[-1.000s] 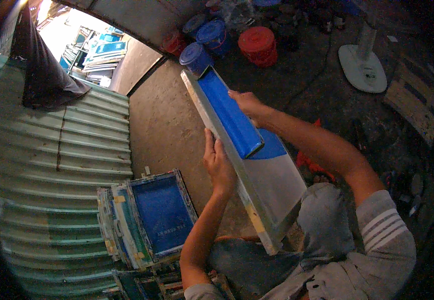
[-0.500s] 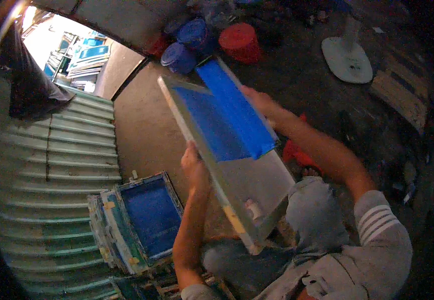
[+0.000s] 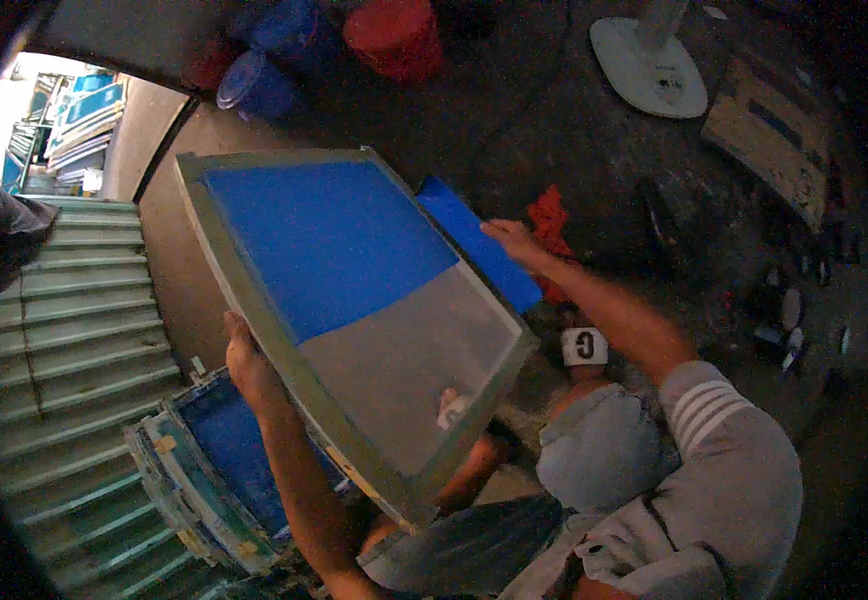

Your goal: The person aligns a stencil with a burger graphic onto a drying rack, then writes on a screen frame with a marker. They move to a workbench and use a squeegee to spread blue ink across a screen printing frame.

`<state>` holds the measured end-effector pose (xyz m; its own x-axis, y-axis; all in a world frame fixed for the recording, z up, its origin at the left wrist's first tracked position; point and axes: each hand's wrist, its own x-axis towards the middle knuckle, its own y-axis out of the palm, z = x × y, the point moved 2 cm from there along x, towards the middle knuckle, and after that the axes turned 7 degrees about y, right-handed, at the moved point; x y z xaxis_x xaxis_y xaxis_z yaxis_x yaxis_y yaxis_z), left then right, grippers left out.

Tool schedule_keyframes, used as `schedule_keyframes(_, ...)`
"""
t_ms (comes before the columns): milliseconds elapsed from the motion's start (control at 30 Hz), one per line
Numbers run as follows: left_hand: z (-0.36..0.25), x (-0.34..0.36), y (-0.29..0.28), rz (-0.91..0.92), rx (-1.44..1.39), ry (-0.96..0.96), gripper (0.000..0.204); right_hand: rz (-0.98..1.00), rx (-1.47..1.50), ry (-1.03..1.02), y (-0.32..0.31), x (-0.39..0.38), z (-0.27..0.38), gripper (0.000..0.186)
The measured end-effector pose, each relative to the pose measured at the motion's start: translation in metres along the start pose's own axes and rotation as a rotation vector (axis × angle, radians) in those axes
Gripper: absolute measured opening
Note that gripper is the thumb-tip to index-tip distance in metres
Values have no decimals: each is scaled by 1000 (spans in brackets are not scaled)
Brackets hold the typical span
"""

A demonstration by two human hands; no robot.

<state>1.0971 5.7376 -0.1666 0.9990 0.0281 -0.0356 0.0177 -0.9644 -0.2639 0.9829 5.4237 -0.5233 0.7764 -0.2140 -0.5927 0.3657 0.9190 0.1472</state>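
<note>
Two bare hands work mid-view: the left hand [image 3: 251,368] grips the framed screen [image 3: 354,300] at its eight o'clock edge; the right hand [image 3: 516,245] has fingers closed on a blue trough [image 3: 461,220] by its two o'clock edge.

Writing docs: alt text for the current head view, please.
A person's left hand holds a tilted mesh frame, part blue, part grey; the right hand holds a long blue tool beside it. Other frames are stacked lower left; buckets stand beyond.
</note>
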Motion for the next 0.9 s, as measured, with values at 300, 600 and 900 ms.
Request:
schedule_keyframes(300, -14, 3, 4, -106, 201, -53, 52, -196, -221, -143, 8, 9, -43, 54)
schedule_keyframes(600, -12, 3, 7, -68, 164, -6, 52, -219, -153, -60, 24, -4, -30, 56)
schedule_keyframes(900, -12, 4, 9, -92, 183, 2, 50, -324, -296, -118, 40, -31, -5, 53)
